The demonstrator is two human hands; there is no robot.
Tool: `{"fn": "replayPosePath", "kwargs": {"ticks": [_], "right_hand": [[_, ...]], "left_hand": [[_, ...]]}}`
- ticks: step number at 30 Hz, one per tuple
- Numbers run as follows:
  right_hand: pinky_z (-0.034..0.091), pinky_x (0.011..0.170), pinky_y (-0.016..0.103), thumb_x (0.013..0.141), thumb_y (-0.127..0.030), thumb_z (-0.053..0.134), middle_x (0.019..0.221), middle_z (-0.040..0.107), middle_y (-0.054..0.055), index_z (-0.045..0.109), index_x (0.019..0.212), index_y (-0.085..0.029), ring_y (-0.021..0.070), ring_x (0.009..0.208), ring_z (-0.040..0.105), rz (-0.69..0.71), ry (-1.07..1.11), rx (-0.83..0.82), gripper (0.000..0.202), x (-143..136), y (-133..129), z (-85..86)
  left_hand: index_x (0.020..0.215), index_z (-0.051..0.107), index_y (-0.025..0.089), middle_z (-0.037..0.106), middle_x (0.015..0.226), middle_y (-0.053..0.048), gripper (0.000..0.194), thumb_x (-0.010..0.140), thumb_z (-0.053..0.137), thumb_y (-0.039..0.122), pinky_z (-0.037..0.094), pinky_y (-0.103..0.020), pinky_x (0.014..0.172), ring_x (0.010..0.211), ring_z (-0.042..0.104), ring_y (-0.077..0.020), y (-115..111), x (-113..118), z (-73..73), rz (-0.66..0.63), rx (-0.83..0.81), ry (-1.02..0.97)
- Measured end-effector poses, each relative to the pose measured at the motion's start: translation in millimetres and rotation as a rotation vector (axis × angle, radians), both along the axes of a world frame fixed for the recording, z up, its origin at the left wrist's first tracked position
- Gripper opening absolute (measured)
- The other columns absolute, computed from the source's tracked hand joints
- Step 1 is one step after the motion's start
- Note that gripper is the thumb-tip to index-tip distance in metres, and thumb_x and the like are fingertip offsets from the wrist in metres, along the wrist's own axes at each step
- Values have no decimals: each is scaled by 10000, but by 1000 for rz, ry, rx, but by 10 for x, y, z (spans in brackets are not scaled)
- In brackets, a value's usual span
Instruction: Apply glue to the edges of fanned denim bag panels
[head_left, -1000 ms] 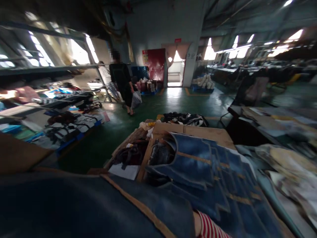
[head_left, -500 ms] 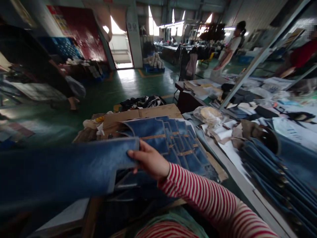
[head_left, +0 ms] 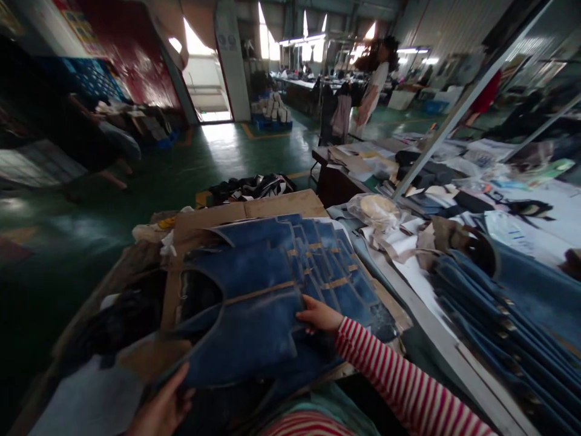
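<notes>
A blue denim garment piece (head_left: 249, 336) with a curved cut-out on its left side and paler edges lies stretched between my hands. My right hand (head_left: 320, 315) pinches its right edge, thumb on top. My left hand (head_left: 166, 402), partly blurred, grips its lower left corner, with the fingers partly hidden. Beneath and beyond it, more denim pieces (head_left: 254, 263) lie overlapped in staggered rows with tan strips across them. They rest on a cardboard box (head_left: 284, 204).
At right, a table holds a stack of folded denim (head_left: 490, 327), a plastic-wrapped bundle (head_left: 374, 209) and papers. A slanted metal post (head_left: 472, 100) rises there. Dark fabric (head_left: 254, 186) lies beyond the box. A person (head_left: 374, 85) stands behind; another (head_left: 104, 151) is blurred at left.
The denim piece has come from the far left down onto the overlapped pieces. My right hand moved right and lower with it, and my left hand has come into view. The view shifted slightly.
</notes>
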State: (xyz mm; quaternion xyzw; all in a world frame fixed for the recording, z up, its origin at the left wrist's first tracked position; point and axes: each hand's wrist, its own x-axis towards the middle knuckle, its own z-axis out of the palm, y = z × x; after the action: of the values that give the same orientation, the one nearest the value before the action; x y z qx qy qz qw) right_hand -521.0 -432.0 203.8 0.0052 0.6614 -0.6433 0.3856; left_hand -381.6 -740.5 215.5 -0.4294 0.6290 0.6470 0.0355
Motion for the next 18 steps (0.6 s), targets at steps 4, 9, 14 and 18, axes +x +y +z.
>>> {"fn": "replayPosePath", "kwargs": {"ticks": [4, 9, 14, 18], "right_hand": [[383, 352, 152, 814, -209, 486, 693, 558, -56, 352, 1218, -183, 28, 370, 444, 53, 129, 145, 426, -52, 21, -339], [363, 367, 154, 824, -242, 476, 595, 503, -73, 369, 1222, -171, 42, 389, 419, 17, 232, 183, 419, -25, 49, -308], [339, 371, 170, 813, -292, 472, 580, 464, -79, 302, 1292, -147, 57, 396, 401, -48, 323, 226, 529, 45, 91, -347], [375, 421, 207, 794, -332, 483, 564, 487, -62, 333, 1293, -133, 91, 428, 452, 96, 401, 375, 558, 42, 67, -292]], "left_hand": [[891, 638, 221, 638, 919, -41, 273, 632, 689, 291, 529, -270, 545, 683, 620, -172, 94, -61, -215, 10, 100, 8], [857, 621, 182, 637, 883, -43, 294, 582, 706, 244, 529, -246, 507, 608, 617, -146, 154, -141, -238, 21, 74, 46], [906, 577, 200, 619, 855, -27, 353, 588, 710, 277, 531, -271, 530, 593, 586, -137, 154, -283, -222, -30, 73, 49], [977, 540, 192, 598, 809, -16, 458, 603, 705, 399, 473, -225, 484, 558, 547, -102, 69, -131, -292, -37, 85, 32]]}}
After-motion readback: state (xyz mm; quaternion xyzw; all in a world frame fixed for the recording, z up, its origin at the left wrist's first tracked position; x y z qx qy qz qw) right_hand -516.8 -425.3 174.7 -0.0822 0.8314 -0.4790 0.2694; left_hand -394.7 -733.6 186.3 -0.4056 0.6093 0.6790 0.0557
